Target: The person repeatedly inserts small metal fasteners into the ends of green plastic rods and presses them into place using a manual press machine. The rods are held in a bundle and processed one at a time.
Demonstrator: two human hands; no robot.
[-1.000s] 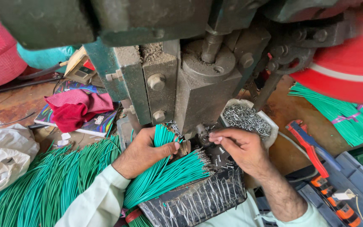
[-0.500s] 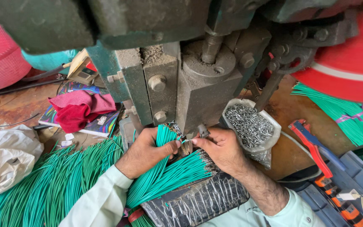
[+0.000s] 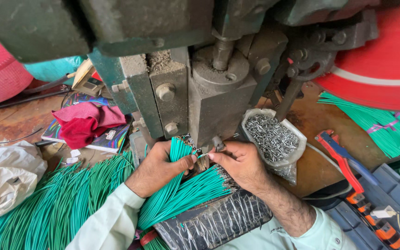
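My left hand [image 3: 157, 167] grips a bundle of green wires [image 3: 181, 192] just below a grey metal press [image 3: 200, 97]. The bundle fans out over a black wrapped block [image 3: 218, 222]. My right hand [image 3: 239, 163] pinches something small at the base of the press die, close to the left thumb; I cannot tell whether it is a wire end or a metal terminal. Both hands meet under the die.
A plastic bag of small silver metal terminals [image 3: 271, 137] sits right of the press. More green wires [image 3: 52, 203] lie at left and another bunch [image 3: 376, 125] at right. A red-handled tool [image 3: 343, 159], a red cloth [image 3: 82, 122] on a book, a white bag [image 3: 3, 178] and a red wheel [image 3: 385, 55] surround the spot.
My right hand has moved left from the bag of terminals to the press die, meeting the left hand. The left hand and bundle stayed nearly still.
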